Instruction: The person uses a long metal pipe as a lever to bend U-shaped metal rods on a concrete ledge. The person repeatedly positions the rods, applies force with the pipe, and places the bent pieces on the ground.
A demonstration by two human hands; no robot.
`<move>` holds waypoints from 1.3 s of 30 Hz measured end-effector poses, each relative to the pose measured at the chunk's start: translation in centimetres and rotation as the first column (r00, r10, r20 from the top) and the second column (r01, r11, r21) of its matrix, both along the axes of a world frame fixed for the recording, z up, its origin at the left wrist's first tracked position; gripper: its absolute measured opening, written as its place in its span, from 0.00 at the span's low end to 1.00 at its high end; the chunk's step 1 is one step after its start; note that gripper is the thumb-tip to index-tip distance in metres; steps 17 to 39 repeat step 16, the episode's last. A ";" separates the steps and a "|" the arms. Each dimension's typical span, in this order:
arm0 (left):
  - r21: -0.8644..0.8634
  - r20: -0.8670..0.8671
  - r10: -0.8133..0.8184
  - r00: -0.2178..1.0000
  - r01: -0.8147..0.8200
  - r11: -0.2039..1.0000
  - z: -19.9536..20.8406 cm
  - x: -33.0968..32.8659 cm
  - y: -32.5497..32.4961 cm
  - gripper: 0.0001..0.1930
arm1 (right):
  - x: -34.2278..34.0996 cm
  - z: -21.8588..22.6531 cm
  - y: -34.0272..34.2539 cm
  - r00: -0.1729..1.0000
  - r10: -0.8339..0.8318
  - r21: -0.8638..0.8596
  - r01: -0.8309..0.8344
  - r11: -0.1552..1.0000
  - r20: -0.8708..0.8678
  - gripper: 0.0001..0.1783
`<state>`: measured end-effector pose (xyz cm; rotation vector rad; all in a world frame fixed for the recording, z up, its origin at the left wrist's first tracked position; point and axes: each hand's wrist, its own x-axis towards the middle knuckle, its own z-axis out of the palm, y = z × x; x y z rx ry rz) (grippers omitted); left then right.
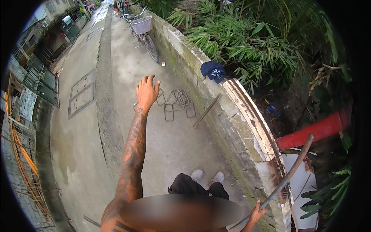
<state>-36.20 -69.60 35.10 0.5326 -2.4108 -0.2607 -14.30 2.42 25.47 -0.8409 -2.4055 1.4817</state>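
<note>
My left hand (147,92) is stretched out ahead over the concrete path, its fingers apart and nothing in it. Beyond and beside it on the ground lie several bent metal rod loops (178,99), mostly rectangular. Low at the right, my right hand (256,213) is wrapped round a long metal pipe (288,176). The pipe slants up and away to the right, across the top of the low block wall. Its lower end passes out of sight near my body.
A bar (207,110) leans against the block wall (232,133). Wooden strips (247,104) and a dark blue cloth item (213,72) lie on top. Past it are a red tube (315,131) and leafy plants (247,46). A bicycle (146,36) stands farther up the path.
</note>
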 end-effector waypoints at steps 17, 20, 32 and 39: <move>0.293 0.893 0.076 0.444 -0.445 -0.846 -35.7 45.8 14.0 0.29 | -19.3 -4.6 -15.4 0.949 0.308 -0.093 -0.301 0.949 0.066 0.23; 0.293 0.893 0.076 0.444 -0.445 -0.846 -35.7 45.8 14.0 0.29 | -19.3 -4.6 -15.4 0.949 0.308 -0.093 -0.301 0.949 0.066 0.23; 0.293 0.893 0.076 0.444 -0.445 -0.846 -35.7 45.8 14.0 0.29 | -19.3 -4.6 -15.4 0.949 0.308 -0.093 -0.301 0.949 0.066 0.23; 0.293 0.893 0.076 0.444 -0.445 -0.846 -35.7 45.8 14.0 0.29 | -19.3 -4.6 -15.4 0.949 0.308 -0.093 -0.301 0.949 0.066 0.23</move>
